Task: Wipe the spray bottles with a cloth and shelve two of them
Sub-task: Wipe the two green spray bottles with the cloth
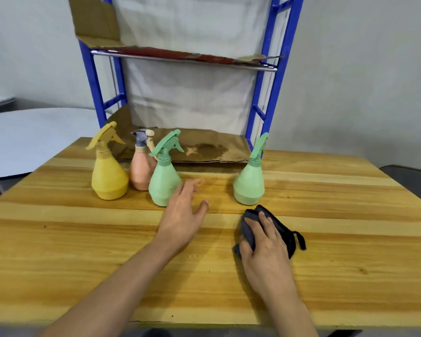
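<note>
Several spray bottles stand upright on the wooden table: a yellow bottle at the left, a pink bottle behind, a green bottle in the middle, and a second green bottle at the right. My left hand hovers open just right of the middle green bottle, fingers spread, holding nothing. My right hand presses on a dark cloth lying in front of the right green bottle, fingers curled over it.
A blue metal shelf rack stands behind the table, with cardboard on its lower shelf and upper shelf. A white round table sits at the left. A grey wall lies behind.
</note>
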`<state>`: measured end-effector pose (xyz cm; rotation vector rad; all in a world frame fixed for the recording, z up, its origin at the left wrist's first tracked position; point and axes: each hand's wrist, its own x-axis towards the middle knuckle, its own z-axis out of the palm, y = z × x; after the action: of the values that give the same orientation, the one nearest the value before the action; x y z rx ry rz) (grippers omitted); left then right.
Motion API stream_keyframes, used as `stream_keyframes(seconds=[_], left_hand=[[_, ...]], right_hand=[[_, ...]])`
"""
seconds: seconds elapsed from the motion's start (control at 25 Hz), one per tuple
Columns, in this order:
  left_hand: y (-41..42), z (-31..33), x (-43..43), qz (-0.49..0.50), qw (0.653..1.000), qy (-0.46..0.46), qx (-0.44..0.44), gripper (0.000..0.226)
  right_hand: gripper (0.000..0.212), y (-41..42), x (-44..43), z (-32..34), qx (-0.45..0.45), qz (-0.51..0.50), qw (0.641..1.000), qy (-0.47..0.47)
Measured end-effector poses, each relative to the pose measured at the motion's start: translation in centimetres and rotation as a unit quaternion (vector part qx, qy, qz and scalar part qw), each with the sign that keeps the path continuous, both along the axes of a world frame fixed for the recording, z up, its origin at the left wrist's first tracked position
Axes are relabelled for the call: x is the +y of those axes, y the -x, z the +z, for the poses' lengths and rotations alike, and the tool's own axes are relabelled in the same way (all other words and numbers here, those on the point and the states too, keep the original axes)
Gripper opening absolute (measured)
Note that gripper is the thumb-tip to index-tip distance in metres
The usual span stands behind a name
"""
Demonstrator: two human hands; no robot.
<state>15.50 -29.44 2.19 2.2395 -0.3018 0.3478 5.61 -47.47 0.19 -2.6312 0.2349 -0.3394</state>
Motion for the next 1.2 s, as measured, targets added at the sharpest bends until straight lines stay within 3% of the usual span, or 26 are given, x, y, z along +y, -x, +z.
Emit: stream_keyframes(seconds=[0.12, 0.28, 0.4, 0.52, 0.72, 0.88, 0.96, 1.08, 1.2], left_hand=[[0.8, 0.9, 3.6, 0.085, 0.994, 0.038, -0.053, 0.045], [-1.0, 2.2, 5.5, 0.197, 0.979, 0.042, -0.009, 0.065], [-2.3, 1.7, 5.0, 0.196, 0.98, -0.011, 0.042, 0.078], [-3.3, 0.9, 4.7, 0.189, 0.981, -0.002, 0.049, 0.08], [-2.5, 1.3, 6.1, 0.125, 0.99, 0.001, 0.059, 0.08], [1.2, 1.5, 7.4, 0.037, 0.997, -0.001, 0.073, 0.084], [3.2, 1.2, 7.6, 0.006, 0.997, 0.002, 0.073, 0.085], [5.9, 0.7, 7.6, -0.024, 0.997, 0.007, 0.074, 0.081], [7.4, 0.1, 7.4, -0.055, 0.996, 0.023, 0.066, 0.08]], right_hand=[[0.052, -0.7, 3.4, 0.1, -0.011, 0.043, 0.999, 0.002], [0.047, -0.9, 6.3, 0.2, -0.025, 0.042, 0.999, 0.012], [0.056, -0.7, 6.2, 0.1, -0.02, 0.042, 0.998, 0.048], [0.064, -0.3, 5.6, -0.3, 0.002, 0.061, 0.997, 0.044], [0.039, -0.5, 6.1, -0.5, -0.074, 0.03, 0.996, 0.032], [0.033, -0.3, 5.5, -0.9, -0.122, 0.038, 0.99, -0.067], [0.03, -0.3, 4.9, -0.5, -0.143, 0.021, 0.975, -0.169], [0.023, 0.1, 4.4, 1.3, -0.196, -0.024, 0.895, -0.401], [0.025, 0.6, 4.4, 3.4, -0.284, -0.007, 0.821, -0.495]])
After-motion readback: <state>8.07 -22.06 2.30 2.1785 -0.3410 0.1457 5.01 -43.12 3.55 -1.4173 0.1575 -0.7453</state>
